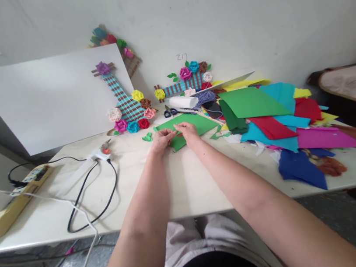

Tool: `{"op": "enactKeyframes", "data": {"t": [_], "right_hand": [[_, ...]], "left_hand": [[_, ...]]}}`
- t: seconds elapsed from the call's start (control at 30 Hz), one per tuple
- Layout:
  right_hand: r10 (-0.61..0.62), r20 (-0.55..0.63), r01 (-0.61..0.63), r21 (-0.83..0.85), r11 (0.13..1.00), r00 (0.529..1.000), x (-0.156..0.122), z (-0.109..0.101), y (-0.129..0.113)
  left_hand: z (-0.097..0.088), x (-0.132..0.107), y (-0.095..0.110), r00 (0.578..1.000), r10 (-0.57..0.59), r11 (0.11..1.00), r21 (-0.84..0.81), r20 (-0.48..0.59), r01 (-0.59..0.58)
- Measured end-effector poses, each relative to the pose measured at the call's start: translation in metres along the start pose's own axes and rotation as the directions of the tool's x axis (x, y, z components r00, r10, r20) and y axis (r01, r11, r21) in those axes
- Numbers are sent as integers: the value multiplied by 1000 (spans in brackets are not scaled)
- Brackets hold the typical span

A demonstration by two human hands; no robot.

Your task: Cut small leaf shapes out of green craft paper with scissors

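Above a green sheet on the table, my left hand and my right hand meet at the fingertips. Both hands are closed in a pinch. Whatever lies between the fingers is too small or hidden to name. Part of the green sheet is covered by the hands. Small green leaf-shaped cutouts lie just left of my left hand. Green scraps rest to the right of my right hand. Behind the sheet are dark-handled scissors and a white roll.
A hot glue gun with a black cord sits left, near a yellow power strip. Coloured sheets are heaped at the right. Two flower-trimmed guitar-shaped crafts, one upright and one sideways, stand behind, beside a white board.
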State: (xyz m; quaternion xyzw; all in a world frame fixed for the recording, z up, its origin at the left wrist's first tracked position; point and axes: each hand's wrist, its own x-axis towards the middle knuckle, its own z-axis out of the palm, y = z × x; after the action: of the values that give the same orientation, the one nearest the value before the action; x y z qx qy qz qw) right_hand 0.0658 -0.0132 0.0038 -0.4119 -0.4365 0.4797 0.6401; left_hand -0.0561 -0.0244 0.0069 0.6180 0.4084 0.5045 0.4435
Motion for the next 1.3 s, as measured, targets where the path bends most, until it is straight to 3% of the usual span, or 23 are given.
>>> {"op": "enactKeyframes", "data": {"t": [0.3,0.57,1.07,1.3], "right_hand": [[35,-50,-32,44,999,998,3,-4,-3],[6,-58,-2,70,998,998,1,-7,-7],[-22,-81,20,-27,999,996,-1,-7,-6],[-55,-67,55,1,998,996,0,-9,-7]], "left_hand": [[3,1,-1,995,-16,988,157,103,-1],[6,1,-1,998,41,993,109,39,-45],[7,0,3,996,57,990,134,-69,-47],[6,-1,5,996,68,991,121,-55,-61]]}}
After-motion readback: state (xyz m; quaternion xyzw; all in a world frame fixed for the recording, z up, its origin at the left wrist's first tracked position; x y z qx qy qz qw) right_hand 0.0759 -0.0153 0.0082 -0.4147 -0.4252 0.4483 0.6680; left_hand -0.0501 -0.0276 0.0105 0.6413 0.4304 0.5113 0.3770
